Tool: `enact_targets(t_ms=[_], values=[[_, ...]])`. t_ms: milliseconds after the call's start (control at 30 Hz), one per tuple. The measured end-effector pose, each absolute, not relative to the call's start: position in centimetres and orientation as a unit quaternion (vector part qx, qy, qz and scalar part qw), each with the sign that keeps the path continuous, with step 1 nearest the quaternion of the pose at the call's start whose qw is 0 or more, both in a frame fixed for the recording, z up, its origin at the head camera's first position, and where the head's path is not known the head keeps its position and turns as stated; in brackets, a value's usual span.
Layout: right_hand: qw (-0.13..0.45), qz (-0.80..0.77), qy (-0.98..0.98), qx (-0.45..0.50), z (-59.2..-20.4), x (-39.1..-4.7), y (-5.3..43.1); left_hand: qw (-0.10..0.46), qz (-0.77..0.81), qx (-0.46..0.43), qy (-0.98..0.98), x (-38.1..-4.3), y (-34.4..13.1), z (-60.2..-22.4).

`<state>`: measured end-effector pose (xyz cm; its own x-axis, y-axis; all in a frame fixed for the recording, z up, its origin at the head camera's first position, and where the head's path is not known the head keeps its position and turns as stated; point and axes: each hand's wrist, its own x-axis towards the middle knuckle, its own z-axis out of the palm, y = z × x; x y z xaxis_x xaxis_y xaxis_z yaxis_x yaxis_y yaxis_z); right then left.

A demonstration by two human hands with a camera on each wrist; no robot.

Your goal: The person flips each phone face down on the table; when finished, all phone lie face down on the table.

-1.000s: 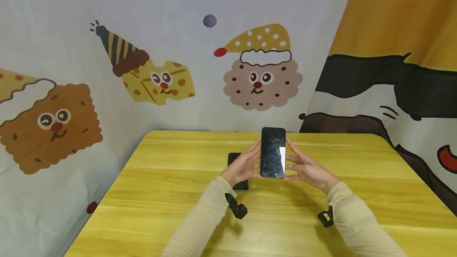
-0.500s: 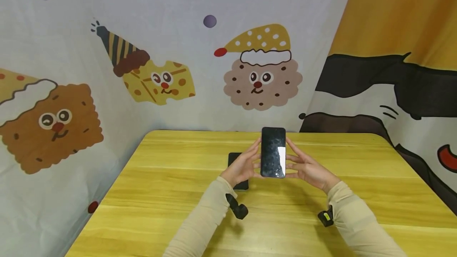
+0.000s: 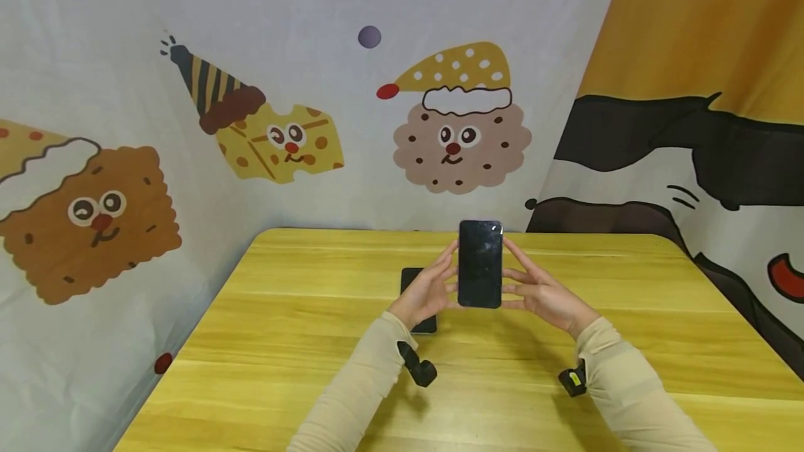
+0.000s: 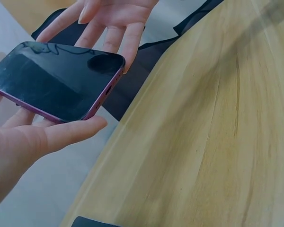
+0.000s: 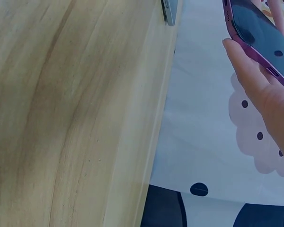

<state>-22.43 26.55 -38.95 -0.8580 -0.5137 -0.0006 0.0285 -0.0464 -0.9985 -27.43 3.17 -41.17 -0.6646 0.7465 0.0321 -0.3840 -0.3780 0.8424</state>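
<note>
Wood tbl [image 3: 283, 368]: L hand [image 3: 427, 295] part-blocks 2nd phone [image 3: 410, 278], L/R fingers [image 3: 523, 259] spread, holding raised phone [image 3: 480, 264].

Head view: middle of lower phone [image 3: 411, 279] covered by left hand [image 3: 429, 293]. Back of raised phone [image 3: 480, 264] hidden, some fingertips lost at its sides. Sleeves [image 3: 348, 393] and table [image 3: 251, 340] cut by bottom edge, brown biscuit print [image 3: 91, 232] by left edge. Left wrist view: left hand cut at left edge, right hand [image 4: 116, 19] at top. Right wrist view: raised phone cut by right edge; grey-sided thing [image 5: 169, 12] cut by top edge, can't tell what.
</note>
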Motion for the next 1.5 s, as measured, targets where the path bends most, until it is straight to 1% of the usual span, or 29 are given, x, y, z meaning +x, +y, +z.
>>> enact_targets(t_ms=[167, 333, 667, 767, 1067, 1500], values=[[0.189, -0.701, 0.662, -0.186, -38.8, -22.5, 26.5, 0.345, 0.801, 0.212, 0.441, -27.4, 3.3, -40.9], [0.19, -0.702, 0.66, -0.186, -38.6, -22.7, 26.5, 0.35, 0.798, 0.207, 0.445, -27.4, 3.3, -40.6], [0.236, -0.712, 0.635, -0.186, -38.9, -22.7, 27.0, 0.397, 0.763, 0.208, 0.466, -27.5, 2.9, -40.2], [0.243, -0.717, 0.632, -0.169, -38.9, -22.7, 27.1, 0.402, 0.754, 0.2, 0.48, -27.5, 2.8, -40.2], [0.251, -0.732, 0.618, -0.134, -38.7, -22.8, 26.8, 0.389, 0.764, 0.16, 0.49, -27.3, 3.3, -40.2], [0.242, -0.759, 0.593, -0.117, -38.5, -22.8, 26.6, 0.373, 0.783, 0.13, 0.481, -26.9, 3.8, -39.9]])
